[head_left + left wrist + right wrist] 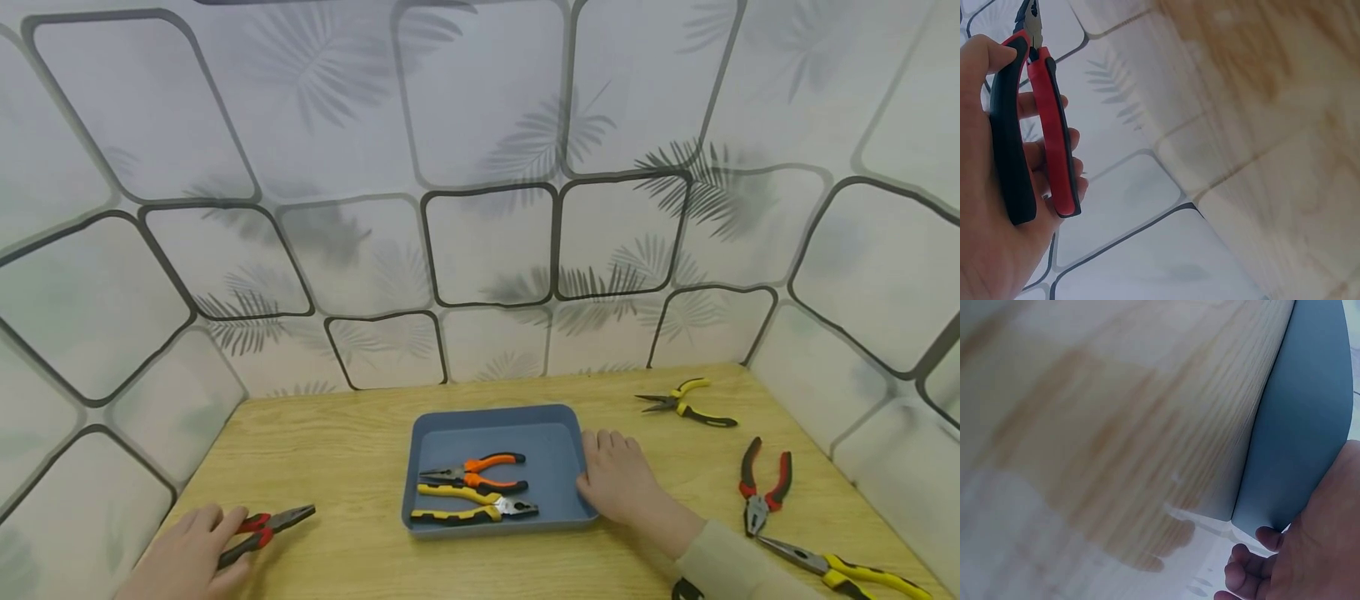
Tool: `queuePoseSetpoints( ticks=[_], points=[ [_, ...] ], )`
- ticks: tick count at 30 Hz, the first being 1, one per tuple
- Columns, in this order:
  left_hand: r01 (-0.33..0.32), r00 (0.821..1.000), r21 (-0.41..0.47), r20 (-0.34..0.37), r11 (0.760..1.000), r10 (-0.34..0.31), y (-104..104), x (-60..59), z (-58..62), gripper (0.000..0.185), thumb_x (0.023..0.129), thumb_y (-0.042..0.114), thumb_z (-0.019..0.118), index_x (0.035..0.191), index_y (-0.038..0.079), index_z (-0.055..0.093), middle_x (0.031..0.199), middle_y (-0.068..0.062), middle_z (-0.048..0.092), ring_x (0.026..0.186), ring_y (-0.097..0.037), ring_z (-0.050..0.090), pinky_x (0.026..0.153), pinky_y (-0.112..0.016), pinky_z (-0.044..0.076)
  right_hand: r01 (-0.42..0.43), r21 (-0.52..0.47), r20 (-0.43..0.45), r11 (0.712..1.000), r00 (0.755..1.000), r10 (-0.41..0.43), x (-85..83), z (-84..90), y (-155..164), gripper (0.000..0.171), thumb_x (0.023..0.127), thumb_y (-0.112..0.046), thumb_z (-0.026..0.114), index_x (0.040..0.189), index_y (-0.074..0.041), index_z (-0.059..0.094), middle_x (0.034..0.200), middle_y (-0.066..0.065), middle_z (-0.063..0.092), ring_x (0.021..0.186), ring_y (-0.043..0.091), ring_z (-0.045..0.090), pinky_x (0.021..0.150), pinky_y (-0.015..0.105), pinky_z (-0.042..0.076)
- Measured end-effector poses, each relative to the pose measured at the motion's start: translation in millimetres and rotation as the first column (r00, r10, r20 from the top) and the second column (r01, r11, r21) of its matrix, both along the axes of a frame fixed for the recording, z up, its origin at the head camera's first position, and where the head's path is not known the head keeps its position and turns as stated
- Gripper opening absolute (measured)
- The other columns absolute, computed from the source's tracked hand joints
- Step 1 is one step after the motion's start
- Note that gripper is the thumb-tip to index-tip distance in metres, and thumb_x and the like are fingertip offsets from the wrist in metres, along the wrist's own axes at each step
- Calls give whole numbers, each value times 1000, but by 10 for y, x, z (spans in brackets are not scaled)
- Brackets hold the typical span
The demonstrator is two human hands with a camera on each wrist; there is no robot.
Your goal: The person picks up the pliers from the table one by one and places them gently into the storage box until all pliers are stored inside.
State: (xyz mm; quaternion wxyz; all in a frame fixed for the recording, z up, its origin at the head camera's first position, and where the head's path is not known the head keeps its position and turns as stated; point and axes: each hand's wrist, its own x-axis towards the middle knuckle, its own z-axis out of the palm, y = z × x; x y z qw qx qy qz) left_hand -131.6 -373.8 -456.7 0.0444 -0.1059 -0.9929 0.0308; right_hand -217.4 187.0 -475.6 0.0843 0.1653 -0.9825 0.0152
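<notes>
My left hand (187,554) grips red-and-black pliers (262,527) by the handles at the table's front left; the wrist view shows my fingers (1054,150) curled round the red-and-black pliers (1035,137). My right hand (618,479) rests against the right rim of a blue tray (495,417), thumb at the edge, fingers (1250,562) curling at the blue tray wall (1297,425). Inside the tray lie orange-handled long-nose pliers (476,471) and yellow-and-black pliers (472,507).
Right of the tray lie yellow-and-black long-nose pliers (686,402), red-and-black cutters (761,483) and another yellow-handled long-nose pair (840,568) near the front right corner. Patterned wall panels (480,208) enclose the wooden table (337,450) on three sides.
</notes>
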Motion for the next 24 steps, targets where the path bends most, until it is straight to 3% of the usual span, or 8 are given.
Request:
queuePoseSetpoints(
  ticks=[10, 24],
  points=[
    [43, 995, -7, -93, 999, -43, 95, -24, 17, 39, 82, 40, 84, 109, 17, 67, 83, 3, 49, 72, -13, 39, 64, -30, 35, 9, -6, 23, 1000, 1000, -9, 9, 22, -12, 36, 93, -21, 67, 119, 3, 56, 95, 18, 60, 86, 32, 58, 78, 49, 48],
    [6, 999, 33, -43, 999, -5, 205, -93, 4, 37, 82, 38, 84, 102, 18, 60, 83, 1, 45, 73, -16, 37, 66, -32, 33, 5, -2, 29, 1000, 1000, -5, 2, 29, -3, 38, 93, -21, 66, 120, 3, 56, 93, 17, 59, 83, 31, 56, 75, 47, 46]
  ],
)
